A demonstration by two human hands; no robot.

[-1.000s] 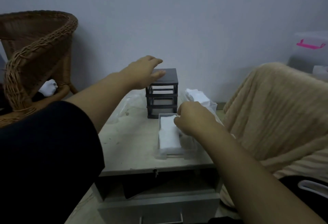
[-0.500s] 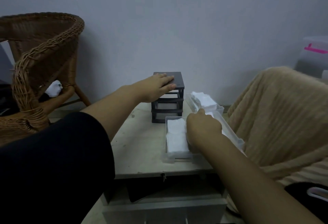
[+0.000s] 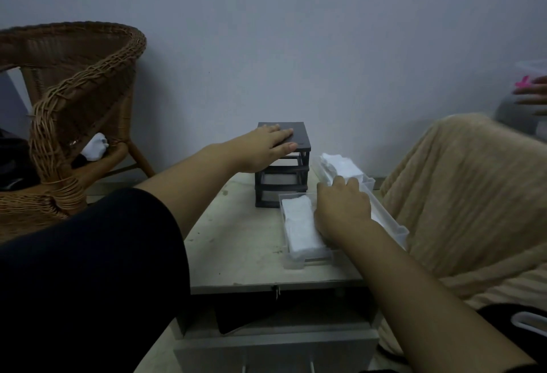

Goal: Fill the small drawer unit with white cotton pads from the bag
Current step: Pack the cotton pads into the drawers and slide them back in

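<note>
a: while the wicker chair (image 3: 74,100) sits idle at nine o'clock, why does the left hand (image 3: 268,147) lie on the frame?
b: to brace it, i'd say. fingers straight, palm flat on top of the small drawer unit (image 3: 284,179), which stands at twelve o'clock on the table (image 3: 236,242). the frame looks light; pressed down, it shouldn't skid when a drawer slides in.
a: and the pads?
b: a stack of white cotton pads (image 3: 299,224) fills the left half of a clear drawer (image 3: 291,263) lying on the table, just in front of the unit at its five o'clock. the right hand (image 3: 343,210) is down in the right half, knuckles up. its fingers are hidden, so i cannot tell whether they pinch anything.
a: so the hands work apart?
b: well apart, one job each. a second drawer (image 3: 368,183) at the unit's three o'clock holds more pads. the bag i can't find. with drawers out, i judge the filling unfinished.
</note>
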